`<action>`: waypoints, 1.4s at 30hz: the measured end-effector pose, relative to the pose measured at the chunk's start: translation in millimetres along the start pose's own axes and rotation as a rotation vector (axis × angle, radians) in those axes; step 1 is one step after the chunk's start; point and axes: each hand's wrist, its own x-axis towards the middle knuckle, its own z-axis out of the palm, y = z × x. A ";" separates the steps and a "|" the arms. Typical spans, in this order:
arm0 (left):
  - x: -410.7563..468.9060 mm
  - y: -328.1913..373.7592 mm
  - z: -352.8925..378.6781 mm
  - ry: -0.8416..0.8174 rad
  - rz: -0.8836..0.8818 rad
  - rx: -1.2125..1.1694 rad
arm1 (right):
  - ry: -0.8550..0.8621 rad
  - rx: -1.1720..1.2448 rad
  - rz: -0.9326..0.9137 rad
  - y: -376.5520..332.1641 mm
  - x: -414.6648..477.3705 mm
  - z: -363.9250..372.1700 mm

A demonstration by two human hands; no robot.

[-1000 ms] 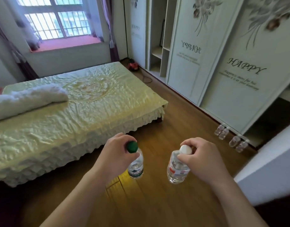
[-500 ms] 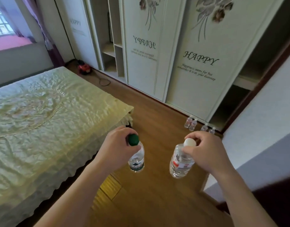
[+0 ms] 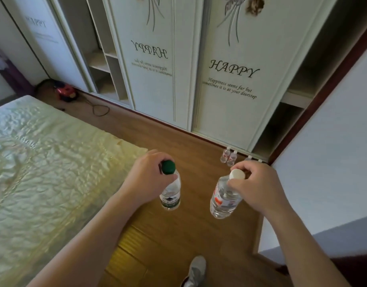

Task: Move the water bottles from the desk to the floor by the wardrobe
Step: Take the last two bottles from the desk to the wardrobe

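Your left hand (image 3: 146,179) grips the green-capped bottle (image 3: 170,190) and your right hand (image 3: 258,186) the white-capped bottle (image 3: 224,196) by their necks, hanging over the floor (image 3: 162,131), bound for the bottles (image 3: 229,157) at the wardrobe (image 3: 230,79) foot.

On my feed the left hand (image 3: 146,179) gripped a green-capped bottle (image 3: 170,193) by its neck. The right hand (image 3: 259,187) pinched a white-capped bottle (image 3: 224,200) at the cap, both hanging above the wooden floor (image 3: 195,141). Ahead I saw small bottles (image 3: 229,158) standing at the wardrobe (image 3: 230,112) base, and the bed (image 3: 43,162) lay to the left.
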 end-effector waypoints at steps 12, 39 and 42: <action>200.4 -6.0 23.7 -0.021 0.010 -0.003 | -0.016 -0.012 -0.020 -1.4 192.1 -7.2; 658.4 -33.8 138.9 -0.386 0.062 0.071 | -0.014 -0.038 0.173 82.6 596.5 29.0; 695.6 -38.7 174.2 -0.381 0.054 0.073 | -0.051 -0.065 0.157 115.8 640.0 37.6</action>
